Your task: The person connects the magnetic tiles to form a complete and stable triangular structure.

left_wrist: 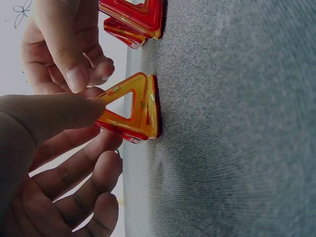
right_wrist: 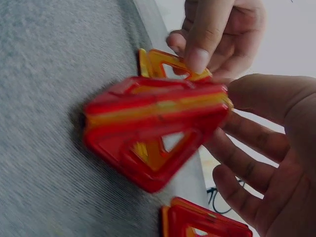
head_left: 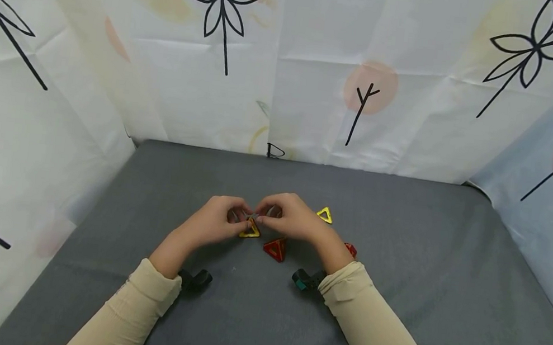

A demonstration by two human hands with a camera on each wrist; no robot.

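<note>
In the head view my left hand (head_left: 216,218) pinches a yellow triangular magnetic tile (head_left: 251,229) between thumb and fingers. The left wrist view shows this yellow tile (left_wrist: 138,106) joined to other triangles, with red along the lower edge, standing on the cloth. My right hand (head_left: 289,217) meets the left at the tip of this piece, its thumb and index finger closing there; the exact contact is partly hidden. Nearer my body sits a red pyramid of magnetic tiles (head_left: 275,249), large and blurred in the right wrist view as a red-and-yellow shape (right_wrist: 158,123).
Beyond the right hand lies a yellow triangle (head_left: 325,215). Another red piece (head_left: 351,250) shows partly behind the right forearm. Dark wrist camera mounts (head_left: 196,280) sit under both wrists. The grey cloth-covered table (head_left: 424,255) ends at a patterned curtain (head_left: 313,109).
</note>
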